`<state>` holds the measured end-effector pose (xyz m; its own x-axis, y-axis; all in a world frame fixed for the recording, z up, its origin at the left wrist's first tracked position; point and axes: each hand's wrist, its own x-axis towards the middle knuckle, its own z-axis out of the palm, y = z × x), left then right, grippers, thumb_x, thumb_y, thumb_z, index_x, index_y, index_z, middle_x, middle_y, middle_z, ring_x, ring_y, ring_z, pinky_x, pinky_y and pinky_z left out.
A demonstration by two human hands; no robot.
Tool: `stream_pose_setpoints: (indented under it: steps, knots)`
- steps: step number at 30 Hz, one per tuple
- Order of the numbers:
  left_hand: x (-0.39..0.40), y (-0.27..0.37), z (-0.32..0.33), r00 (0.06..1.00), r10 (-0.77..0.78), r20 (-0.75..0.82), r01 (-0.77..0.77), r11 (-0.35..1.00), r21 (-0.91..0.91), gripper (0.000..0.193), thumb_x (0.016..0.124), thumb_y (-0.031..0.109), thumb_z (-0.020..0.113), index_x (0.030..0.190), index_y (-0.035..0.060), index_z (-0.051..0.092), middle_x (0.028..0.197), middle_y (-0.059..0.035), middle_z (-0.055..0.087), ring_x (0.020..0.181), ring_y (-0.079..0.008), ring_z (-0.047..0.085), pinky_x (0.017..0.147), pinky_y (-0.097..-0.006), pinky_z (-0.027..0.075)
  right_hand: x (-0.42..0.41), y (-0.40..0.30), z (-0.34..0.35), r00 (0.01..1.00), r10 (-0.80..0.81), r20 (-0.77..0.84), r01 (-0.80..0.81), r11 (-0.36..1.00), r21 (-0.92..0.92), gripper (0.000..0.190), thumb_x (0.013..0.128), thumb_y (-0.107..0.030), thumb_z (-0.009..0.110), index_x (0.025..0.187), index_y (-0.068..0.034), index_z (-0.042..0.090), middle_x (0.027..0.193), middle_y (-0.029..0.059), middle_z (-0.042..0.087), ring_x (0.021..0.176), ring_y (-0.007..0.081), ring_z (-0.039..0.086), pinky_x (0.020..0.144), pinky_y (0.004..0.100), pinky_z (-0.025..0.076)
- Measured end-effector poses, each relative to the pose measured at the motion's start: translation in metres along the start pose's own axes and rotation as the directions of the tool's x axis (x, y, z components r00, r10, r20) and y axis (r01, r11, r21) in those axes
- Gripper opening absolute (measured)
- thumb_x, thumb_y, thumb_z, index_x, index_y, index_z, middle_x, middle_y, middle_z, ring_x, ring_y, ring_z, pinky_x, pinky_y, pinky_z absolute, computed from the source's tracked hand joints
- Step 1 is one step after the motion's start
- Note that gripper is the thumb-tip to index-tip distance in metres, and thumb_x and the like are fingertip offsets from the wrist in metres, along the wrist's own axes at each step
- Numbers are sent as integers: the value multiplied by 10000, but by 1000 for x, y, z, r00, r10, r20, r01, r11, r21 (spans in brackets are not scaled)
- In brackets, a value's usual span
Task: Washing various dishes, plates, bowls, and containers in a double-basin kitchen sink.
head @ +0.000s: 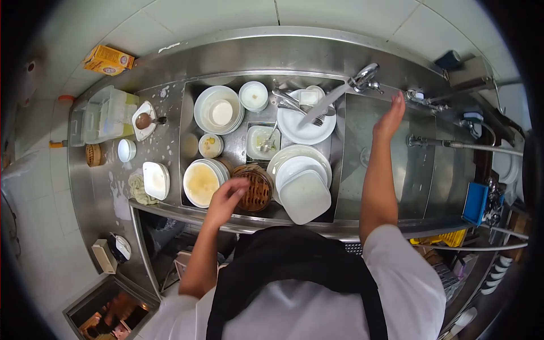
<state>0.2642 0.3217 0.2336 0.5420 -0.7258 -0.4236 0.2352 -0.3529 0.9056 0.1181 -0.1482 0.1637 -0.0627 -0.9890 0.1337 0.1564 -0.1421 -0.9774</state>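
My left hand (226,200) is at the left side of a round bamboo steamer (258,193) in the left sink basin, thumb and fingers apart; whether the fingertips touch its slats I cannot tell. My right hand (390,117) reaches over the right basin, right of the faucet (363,78), with nothing visible in it. Running water (321,108) falls onto a white plate (297,131) bearing forks, other cutlery and small dishes. Nearer me are stacked plates topped by a squarish plate (305,197). White bowls (202,185) with yellowish liquid stand left of the steamer.
The right basin (382,178) holds water, with a spray hose (450,143) above. On the left counter are a plastic container (108,114), a dish with a ladle (144,121), a cloth (140,189) and white dishes (155,180). A yellow box (108,60) stands behind.
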Motion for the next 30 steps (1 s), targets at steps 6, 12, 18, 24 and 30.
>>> stream_pose_setpoints:
  steps: [6, 12, 18, 24, 30]
  knots:
    - [196, -102, 19, 980, -125, -156, 183, 874, 451, 353, 834, 209, 629, 1109, -12, 614, 1007, -128, 672, 909, -216, 638, 807, -323, 488, -101, -13, 37, 560, 650, 513, -761, 649, 8, 269, 918, -145, 552, 1135, 10, 516, 1016, 116, 585, 880, 235, 598, 786, 335, 509]
    - [266, -122, 74, 956, -106, -274, 219, 878, 426, 404, 753, 231, 616, 1087, 2, 619, 1038, -210, 655, 973, -341, 631, 849, -383, 488, -139, 22, 101, 204, 947, 248, -917, 96, 387, 221, 938, -93, 429, 1096, 50, 485, 911, 151, 547, 835, 264, 570, 743, 369, 548]
    - [233, -92, 97, 962, 111, -250, -41, 962, 270, 348, 786, 154, 609, 1094, -9, 613, 1060, -210, 644, 964, -316, 629, 848, -365, 487, -127, 2, 69, 758, 650, 55, -649, 742, 166, 156, 955, -178, 495, 1031, -46, 528, 893, 53, 569, 831, 166, 559, 634, 293, 464]
    - [184, -105, 45, 998, -62, 9, 59, 971, 233, 320, 835, 129, 606, 1120, -14, 589, 1059, -144, 646, 936, -218, 628, 839, -301, 480, 2, 7, 34, 983, 147, 111, -90, 908, -409, 188, 949, -209, 544, 862, -42, 541, 727, 29, 568, 647, 121, 518, 596, 273, 431]
    - [163, -121, 2, 992, -126, -23, 128, 970, 206, 325, 845, 123, 618, 1144, 2, 578, 1073, -120, 641, 965, -190, 616, 852, -298, 478, -3, -48, 45, 916, 133, 378, -58, 977, -204, 235, 948, -203, 565, 786, -38, 530, 671, -4, 511, 640, 67, 446, 576, 221, 369]
